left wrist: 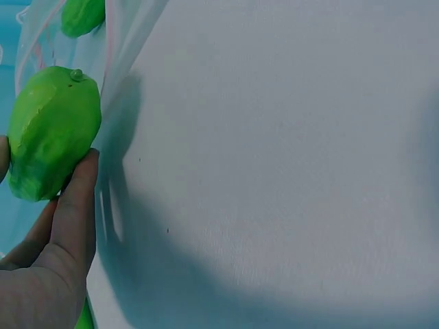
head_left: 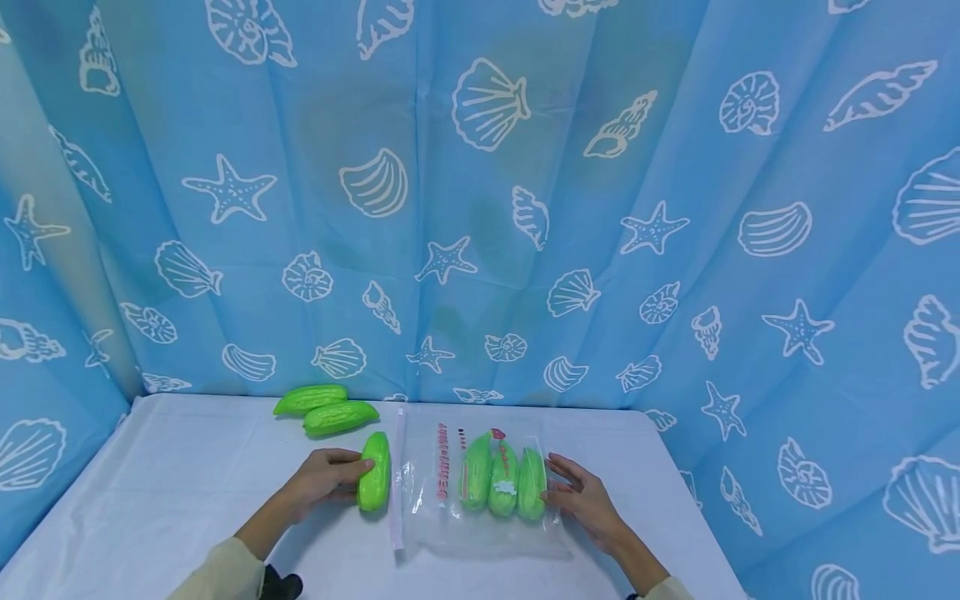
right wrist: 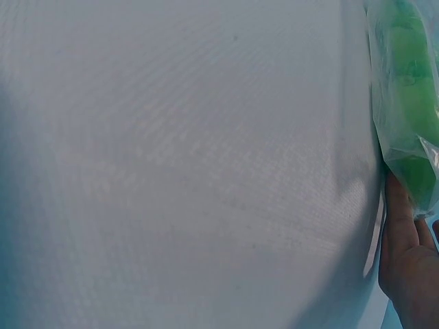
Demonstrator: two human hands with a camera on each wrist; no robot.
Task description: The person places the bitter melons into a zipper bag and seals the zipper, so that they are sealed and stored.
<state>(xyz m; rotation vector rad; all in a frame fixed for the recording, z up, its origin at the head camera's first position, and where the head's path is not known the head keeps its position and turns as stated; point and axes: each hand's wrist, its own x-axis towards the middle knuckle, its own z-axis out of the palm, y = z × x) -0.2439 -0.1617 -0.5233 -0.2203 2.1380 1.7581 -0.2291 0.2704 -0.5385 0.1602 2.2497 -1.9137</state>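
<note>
In the head view my left hand (head_left: 322, 482) holds a green bitter melon (head_left: 375, 472) upright between thumb and fingers, just left of a clear zip bag's opening strip (head_left: 398, 492). The left wrist view shows the same bitter melon (left wrist: 55, 130) in the fingers. Inside the clear plastic bag (head_left: 427, 525) three more bitter melons (head_left: 503, 479) lie side by side. My right hand (head_left: 588, 504) grips the bag's right end beside the outermost melon. Seen from the right wrist, the fingers lie against the bag (right wrist: 405, 144), and the thumb is partly cut off.
Two loose bitter melons (head_left: 341, 418) lie at the back of the white-covered table (head_left: 187, 475), left of the bag. A blue curtain (head_left: 480, 208) with white shell prints hangs behind and around the table. A dark object (head_left: 281, 583) shows by the left sleeve.
</note>
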